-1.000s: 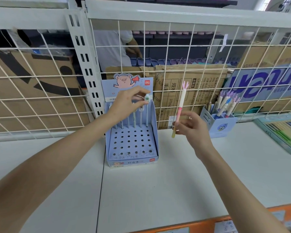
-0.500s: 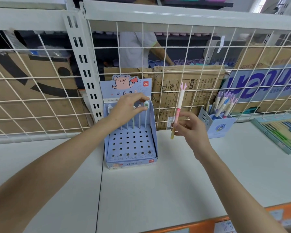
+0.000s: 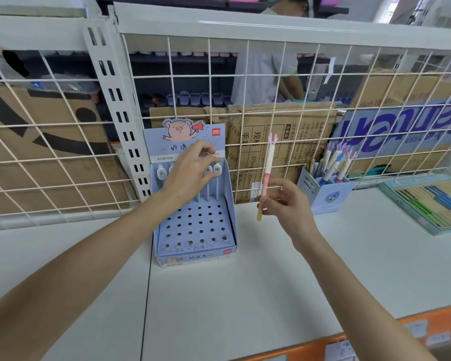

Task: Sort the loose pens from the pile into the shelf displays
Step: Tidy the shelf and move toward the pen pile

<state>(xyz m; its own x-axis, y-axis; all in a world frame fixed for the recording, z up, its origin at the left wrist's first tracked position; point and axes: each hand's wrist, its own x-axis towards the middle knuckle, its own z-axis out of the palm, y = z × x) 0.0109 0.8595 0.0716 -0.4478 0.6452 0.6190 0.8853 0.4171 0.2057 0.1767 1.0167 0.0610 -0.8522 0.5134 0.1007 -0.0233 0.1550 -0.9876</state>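
A light blue pig-printed display box (image 3: 196,231) with a perforated floor stands on the white shelf (image 3: 245,282). Several white-topped pens (image 3: 217,170) stand in its back row. My left hand (image 3: 186,174) hovers over those pen tops with loosely spread fingers and holds nothing. To the right of the box, my right hand (image 3: 284,204) pinches a pink and white pen (image 3: 268,158) with a forked pink top, held upright. A small blue pen cup (image 3: 328,198) with similar fork-topped pens stands further right.
A white wire grid (image 3: 284,87) backs the shelf, with cardboard boxes and a person behind it. A flat tray of green, blue and yellow pens (image 3: 427,204) lies at the far right. An orange price strip (image 3: 375,332) edges the shelf front.
My left hand has let go of the green-topped pen, which now stands in the back row's right end. My right hand with the pink pen has barely moved.
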